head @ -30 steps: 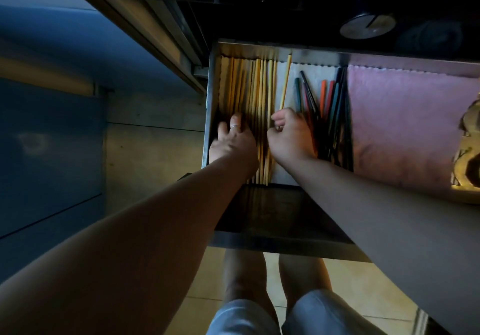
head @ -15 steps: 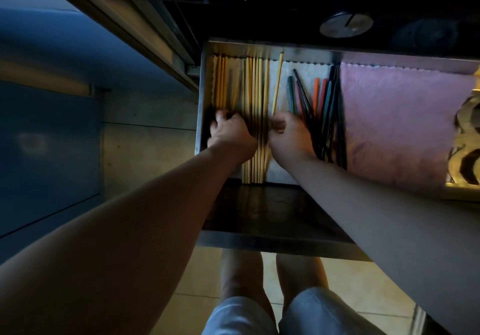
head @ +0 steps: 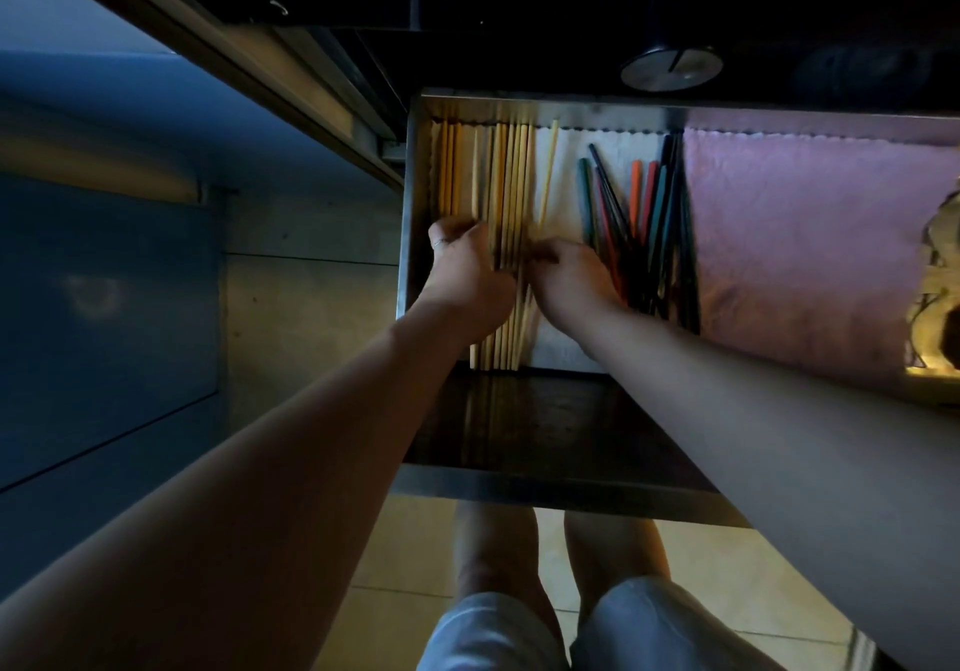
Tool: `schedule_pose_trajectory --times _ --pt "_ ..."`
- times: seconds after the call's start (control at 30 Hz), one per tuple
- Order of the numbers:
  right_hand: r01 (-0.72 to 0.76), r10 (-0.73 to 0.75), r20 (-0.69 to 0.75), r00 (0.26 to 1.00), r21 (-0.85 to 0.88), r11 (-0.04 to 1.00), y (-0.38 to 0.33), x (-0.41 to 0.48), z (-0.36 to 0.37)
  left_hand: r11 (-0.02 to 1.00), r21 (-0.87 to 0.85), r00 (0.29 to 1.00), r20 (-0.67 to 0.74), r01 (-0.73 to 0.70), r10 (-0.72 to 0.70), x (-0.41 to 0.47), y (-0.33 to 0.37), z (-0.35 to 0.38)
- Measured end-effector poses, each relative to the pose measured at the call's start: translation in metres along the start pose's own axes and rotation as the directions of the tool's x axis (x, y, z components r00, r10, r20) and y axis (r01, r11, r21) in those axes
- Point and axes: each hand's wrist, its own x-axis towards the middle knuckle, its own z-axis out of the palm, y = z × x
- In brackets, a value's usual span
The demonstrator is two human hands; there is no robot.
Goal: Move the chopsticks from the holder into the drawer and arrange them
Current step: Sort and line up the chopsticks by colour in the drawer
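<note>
The open metal drawer [head: 410, 213] holds several pale wooden chopsticks [head: 511, 176] laid lengthwise along its left side on a white liner. One wooden chopstick [head: 548, 171] lies slanted, apart from the row. Several coloured and dark chopsticks [head: 644, 213] lie fanned in the middle. My left hand [head: 465, 265], a ring on one finger, presses on the left wooden sticks with curled fingers. My right hand [head: 569, 280] rests at the row's right edge, fingers curled at the slanted stick's near end; whether it grips it is hidden. No holder can be made out.
A pink cloth [head: 800, 233] lines the drawer's right part. A round metal disc [head: 670, 67] sits on the dark counter behind. A patterned gold object [head: 940, 280] stands at the far right. Blue cabinet fronts [head: 104, 306] are left; my legs [head: 519, 592] show below the drawer front [head: 545, 493].
My left hand's fingers curled and slid left over the wooden sticks, opening a gap in the row. My right hand stayed by the slanted stick. The camera view shifted slightly.
</note>
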Motion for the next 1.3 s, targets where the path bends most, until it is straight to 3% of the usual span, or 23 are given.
schedule_pose_trajectory --times 0.13,0.3,0.43,0.6,0.67,0.73,1.0,1.13,1.3 --pt "-0.047 0.046 0.05 0.998 0.02 0.999 0.002 0.003 -0.007 0.999 -0.023 0.999 0.027 -0.028 0.028 0.0 0.002 0.005" --pt "-0.138 0.148 -0.049 0.988 0.168 0.976 0.009 0.003 -0.024 0.997 -0.017 0.993 0.088 -0.079 0.081 0.005 0.018 0.025" --pt "-0.193 0.205 -0.013 0.979 0.278 0.941 0.015 -0.001 -0.033 0.993 -0.103 0.973 0.217 -0.06 0.082 0.009 0.033 0.043" --pt "-0.267 0.269 0.047 0.962 0.368 0.891 0.016 -0.002 -0.032 0.967 0.23 0.946 0.321 -0.111 0.033 0.013 0.032 0.052" --pt "-0.276 0.279 0.043 0.959 0.346 0.897 0.014 -0.002 -0.032 0.909 0.399 0.971 0.236 -0.124 0.03 0.008 0.028 0.047" --pt "-0.257 0.259 0.036 0.965 0.301 0.918 0.012 -0.002 -0.031 0.88 0.458 0.986 0.159 -0.126 0.058 0.002 0.019 0.038" --pt "-0.095 0.094 0.018 0.995 0.075 0.993 -0.01 0.007 -0.019 0.805 0.588 0.966 0.246 -0.08 -0.084 -0.007 -0.008 0.027" --pt "-0.085 0.084 0.026 0.996 0.037 0.996 -0.015 0.006 -0.018 0.769 0.631 0.976 0.21 -0.097 -0.05 -0.006 -0.01 0.026" --pt "-0.092 0.091 0.034 0.995 0.032 0.995 -0.013 0.005 -0.016 0.759 0.652 0.975 0.171 -0.006 -0.14 -0.003 -0.015 0.023"
